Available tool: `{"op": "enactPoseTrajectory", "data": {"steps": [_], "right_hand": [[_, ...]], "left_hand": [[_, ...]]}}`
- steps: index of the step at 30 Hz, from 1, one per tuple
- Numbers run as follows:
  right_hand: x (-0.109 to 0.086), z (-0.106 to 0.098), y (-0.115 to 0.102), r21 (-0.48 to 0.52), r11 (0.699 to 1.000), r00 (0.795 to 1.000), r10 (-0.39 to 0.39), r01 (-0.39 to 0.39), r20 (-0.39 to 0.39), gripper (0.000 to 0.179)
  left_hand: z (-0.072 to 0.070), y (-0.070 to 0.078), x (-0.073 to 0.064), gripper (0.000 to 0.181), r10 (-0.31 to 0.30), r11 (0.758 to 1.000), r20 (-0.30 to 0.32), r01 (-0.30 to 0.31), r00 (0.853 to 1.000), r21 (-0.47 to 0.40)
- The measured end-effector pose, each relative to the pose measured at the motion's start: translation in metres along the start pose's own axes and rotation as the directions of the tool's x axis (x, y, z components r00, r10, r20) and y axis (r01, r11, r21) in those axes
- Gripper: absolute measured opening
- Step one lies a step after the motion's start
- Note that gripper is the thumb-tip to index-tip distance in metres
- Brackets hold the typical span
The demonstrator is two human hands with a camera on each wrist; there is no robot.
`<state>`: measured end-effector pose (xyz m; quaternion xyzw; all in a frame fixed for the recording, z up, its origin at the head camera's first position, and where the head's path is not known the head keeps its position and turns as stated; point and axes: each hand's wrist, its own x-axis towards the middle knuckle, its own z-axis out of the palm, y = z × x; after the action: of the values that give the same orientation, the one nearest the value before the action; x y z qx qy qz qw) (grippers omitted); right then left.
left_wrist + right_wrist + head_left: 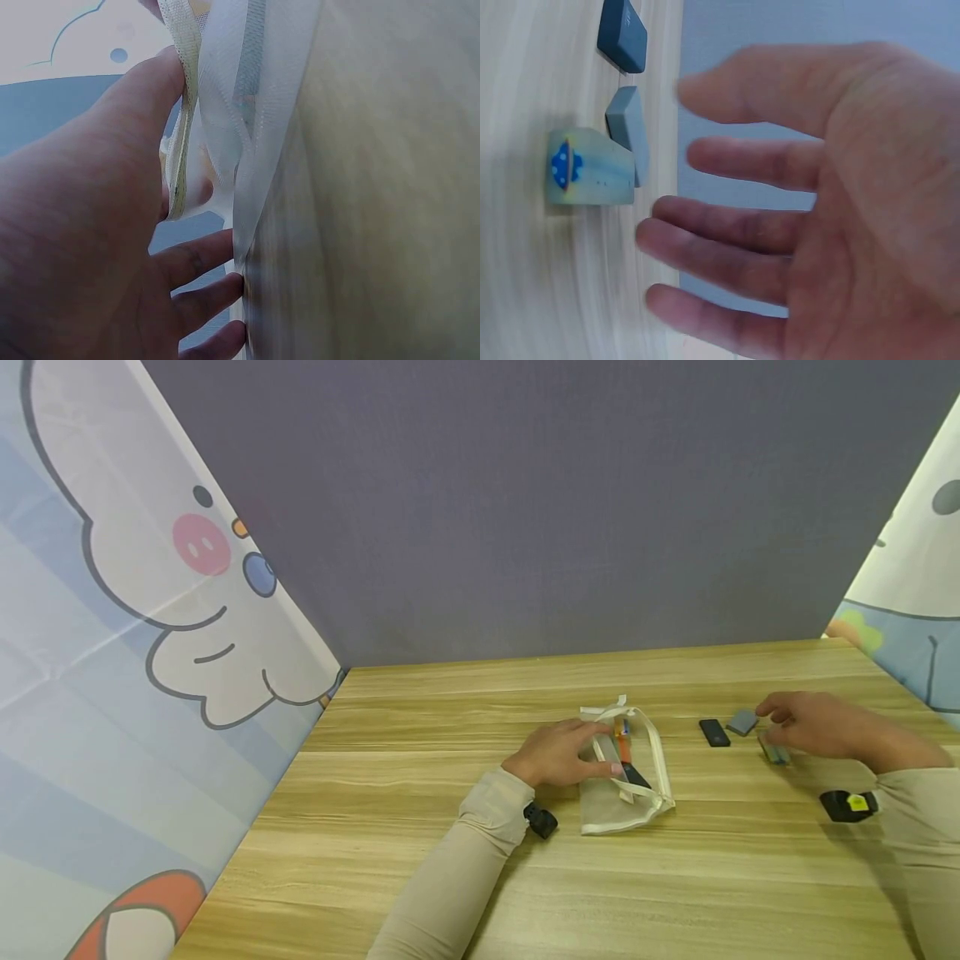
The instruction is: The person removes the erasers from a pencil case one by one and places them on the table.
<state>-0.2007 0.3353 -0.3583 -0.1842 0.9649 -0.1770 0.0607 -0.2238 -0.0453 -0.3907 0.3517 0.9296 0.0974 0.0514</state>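
Observation:
A see-through white mesh zip pouch lies on the wooden table with its mouth spread apart. My left hand holds the pouch at its opening, and in the left wrist view the thumb is against the zip band. Inside the pouch lie an orange-and-black item and a small blue-and-yellow item. My right hand hovers with loose, parted fingers over a pale translucent block bearing a blue picture. Beside that block are a grey block and a black block.
The wooden table runs back to a dark grey panel. Cartoon-printed sheets hang along the left and right sides. Each wrist wears a small black camera, such as the right one.

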Motion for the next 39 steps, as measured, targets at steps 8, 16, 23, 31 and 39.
{"op": "enactPoseTrajectory", "data": {"steps": [8,16,23,31,39], "right_hand": [[0.005,0.001,-0.012,-0.03,0.999,0.992,-0.017,0.013,-0.125,0.032],[0.01,0.004,-0.022,-0.027,1.0,0.985,-0.013,0.008,-0.17,0.032],[0.016,0.011,-0.035,-0.024,0.996,0.974,-0.084,0.081,-0.209,0.024],[0.02,0.018,-0.051,-0.004,0.993,0.972,-0.117,0.119,-0.202,0.017],[0.028,0.033,-0.069,0.019,0.982,0.969,-0.18,0.186,-0.172,0.016]], "left_hand": [[0.0,0.0,0.001,0.072,0.001,1.0,0.001,-0.001,1.0,0.009],[0.001,0.0,0.001,0.072,0.001,1.0,-0.005,-0.001,1.0,0.019],[0.001,0.0,0.001,0.072,0.0,1.0,-0.007,0.0,1.0,0.022],[0.0,0.002,0.003,0.071,-0.003,1.0,-0.002,0.003,1.0,0.015],[0.0,0.002,0.002,0.071,-0.049,0.998,0.027,0.05,0.998,-0.029]]}}
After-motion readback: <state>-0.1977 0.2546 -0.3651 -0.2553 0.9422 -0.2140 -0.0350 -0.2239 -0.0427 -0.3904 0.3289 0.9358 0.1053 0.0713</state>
